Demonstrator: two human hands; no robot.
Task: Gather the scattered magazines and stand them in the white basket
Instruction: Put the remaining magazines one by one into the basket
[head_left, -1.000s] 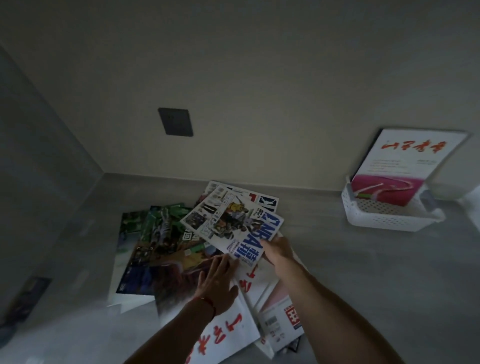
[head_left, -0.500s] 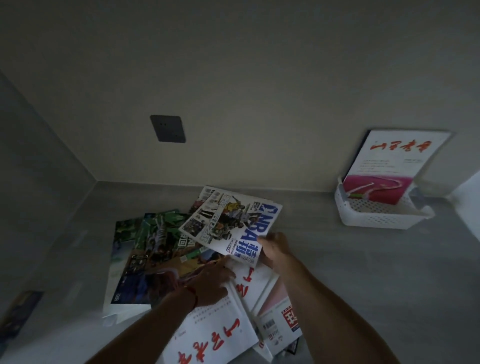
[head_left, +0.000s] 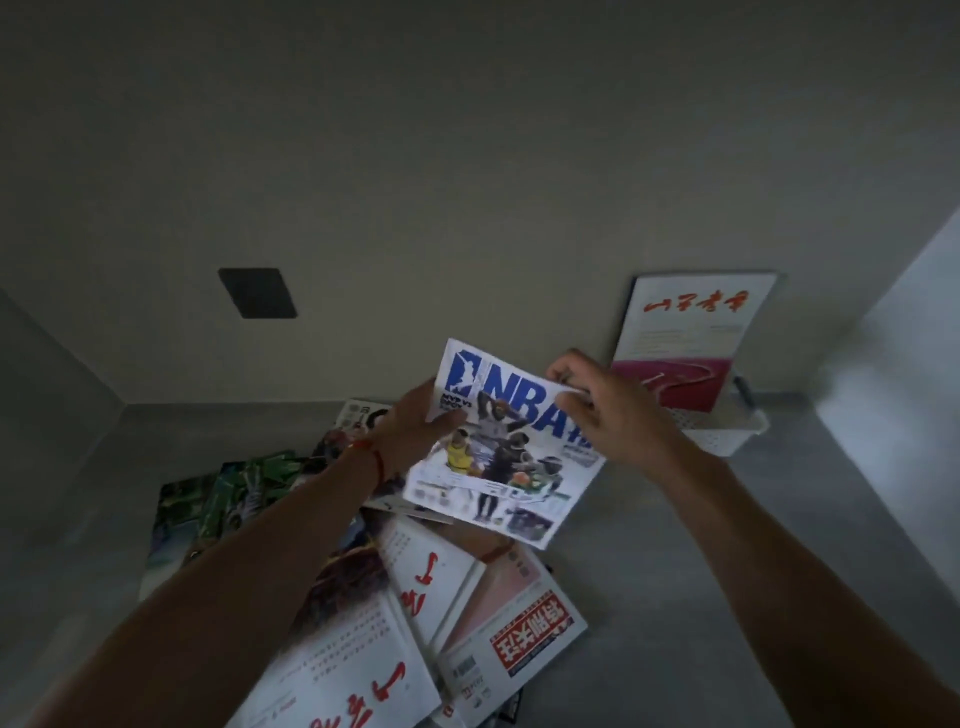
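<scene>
While both hands gripped NBA magazine (head_left: 506, 441) above pile, left hand (head_left: 415, 421) and right hand (head_left: 605, 410) pinched its edges.

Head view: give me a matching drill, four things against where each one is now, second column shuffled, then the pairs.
1. NBA magazine
2. red-titled magazine
3. green-covered magazine
4. dark wall plate

A. flat on the counter, left of the pile
B. on the wall
C. held up in both hands
D. standing in the white basket

Pairs: 1-C, 2-D, 3-A, 4-B
</scene>
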